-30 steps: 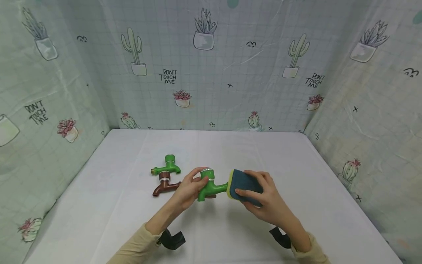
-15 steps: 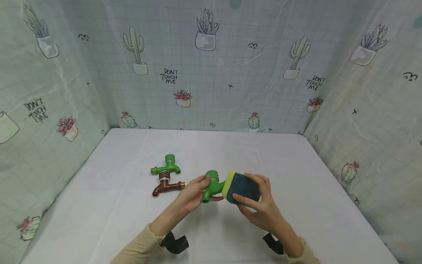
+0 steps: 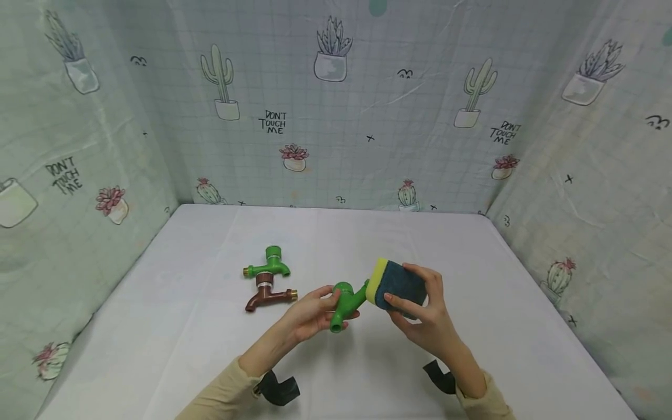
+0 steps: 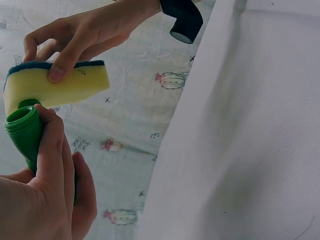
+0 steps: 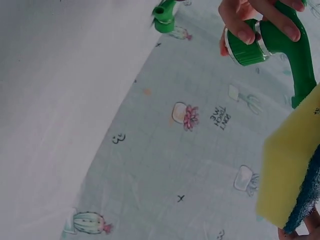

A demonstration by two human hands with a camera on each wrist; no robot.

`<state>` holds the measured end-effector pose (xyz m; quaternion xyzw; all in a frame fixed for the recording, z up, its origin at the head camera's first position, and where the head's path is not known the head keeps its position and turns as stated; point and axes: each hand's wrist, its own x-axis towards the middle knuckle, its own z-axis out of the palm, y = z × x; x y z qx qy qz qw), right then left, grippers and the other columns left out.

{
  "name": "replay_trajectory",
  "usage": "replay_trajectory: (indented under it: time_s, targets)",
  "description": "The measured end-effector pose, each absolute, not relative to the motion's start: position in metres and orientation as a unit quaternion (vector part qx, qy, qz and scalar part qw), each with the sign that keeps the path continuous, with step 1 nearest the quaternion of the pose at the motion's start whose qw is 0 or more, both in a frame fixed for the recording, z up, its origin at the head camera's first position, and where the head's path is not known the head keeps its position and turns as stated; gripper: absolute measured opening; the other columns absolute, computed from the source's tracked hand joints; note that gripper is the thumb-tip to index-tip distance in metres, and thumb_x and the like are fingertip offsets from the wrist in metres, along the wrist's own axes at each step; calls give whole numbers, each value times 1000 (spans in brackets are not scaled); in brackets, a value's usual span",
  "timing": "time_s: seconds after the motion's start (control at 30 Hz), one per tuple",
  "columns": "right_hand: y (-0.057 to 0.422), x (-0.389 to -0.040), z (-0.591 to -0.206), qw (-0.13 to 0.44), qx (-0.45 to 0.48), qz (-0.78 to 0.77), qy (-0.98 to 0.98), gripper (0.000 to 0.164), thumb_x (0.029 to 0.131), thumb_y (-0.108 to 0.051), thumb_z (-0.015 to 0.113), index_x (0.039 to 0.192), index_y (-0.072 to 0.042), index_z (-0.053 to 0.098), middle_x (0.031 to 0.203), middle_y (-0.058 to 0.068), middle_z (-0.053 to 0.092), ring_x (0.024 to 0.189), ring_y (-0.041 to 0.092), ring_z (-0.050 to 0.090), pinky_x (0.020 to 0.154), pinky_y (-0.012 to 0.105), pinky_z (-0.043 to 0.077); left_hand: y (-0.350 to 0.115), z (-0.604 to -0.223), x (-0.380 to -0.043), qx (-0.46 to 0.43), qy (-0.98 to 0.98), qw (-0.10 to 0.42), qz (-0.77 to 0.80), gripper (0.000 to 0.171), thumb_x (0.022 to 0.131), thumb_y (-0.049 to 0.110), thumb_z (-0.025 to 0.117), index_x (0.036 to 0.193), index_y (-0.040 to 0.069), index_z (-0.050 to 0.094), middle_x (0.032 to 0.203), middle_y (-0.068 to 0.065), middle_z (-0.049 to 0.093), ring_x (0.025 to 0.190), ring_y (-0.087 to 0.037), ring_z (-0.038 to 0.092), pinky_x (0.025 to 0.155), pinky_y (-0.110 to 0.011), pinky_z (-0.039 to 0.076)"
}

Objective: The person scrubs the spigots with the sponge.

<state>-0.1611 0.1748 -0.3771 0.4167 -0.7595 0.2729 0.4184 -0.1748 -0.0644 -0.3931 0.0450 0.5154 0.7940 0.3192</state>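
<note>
A green tap (image 3: 347, 303) is held above the table by my left hand (image 3: 314, 315), its thumb and fingers around the body and knob. In the left wrist view the open mouth of the tap's spout (image 4: 22, 116) faces the camera. My right hand (image 3: 427, 309) grips a sponge (image 3: 401, 290) with a yellow foam side and a dark blue scouring side. The sponge's yellow foam (image 5: 285, 155) meets the far end of the tap in the right wrist view. That end is partly hidden by the foam.
On the white table (image 3: 210, 350), left of my hands, lie a second green tap (image 3: 268, 263) and a brown tap (image 3: 268, 293), close together. Cactus-print cloth (image 3: 336, 134) encloses the back and sides. Black wrist mounts (image 3: 278, 389) hang below both wrists.
The green tap has turned in my left hand, its spout now toward the camera and its other end angled up. The sponge has moved along with that end, lately up and right.
</note>
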Motion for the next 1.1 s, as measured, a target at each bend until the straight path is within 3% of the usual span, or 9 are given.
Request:
replay_trajectory:
  time_s: [0.2,0.47,0.63,0.77,1.1]
  targets:
    - [176,-162,-380,409,410,300,-758,22,86,-33,55,101,-22,65,120,30,42,117,33,33,103,24,25,-63,-394,-177,57,527,348,773,52,95,28,39,137,-1,25,112,-12,55,92,-15,63,71,-21,53]
    - [176,-161,-384,405,415,307,-755,21,85,-33,56,100,-21,65,120,29,42,119,31,33,103,24,26,-60,-394,-174,75,614,333,712,49,93,23,45,132,-6,35,114,-19,53,93,-27,63,78,-31,53]
    - [177,-163,-384,410,417,310,-750,22,85,-32,57,102,-21,65,120,30,42,119,32,33,103,25,26,-60,-392,-173,118,599,337,717,49,89,22,54,131,2,40,111,-20,59,92,-26,64,82,-40,52]
    - [174,-166,-383,414,419,315,-744,22,85,-31,57,103,-21,65,121,31,41,119,32,32,103,25,27,-59,-389,-172,153,585,344,718,46,84,16,60,125,0,46,105,-20,64,91,-26,65,84,-47,49]
    - [160,-163,-392,414,450,278,-741,22,85,-30,57,105,-23,64,120,29,42,113,35,34,96,33,33,-56,-389,-170,129,557,345,745,43,90,7,50,130,-4,39,114,-16,60,91,-19,64,84,-39,51]
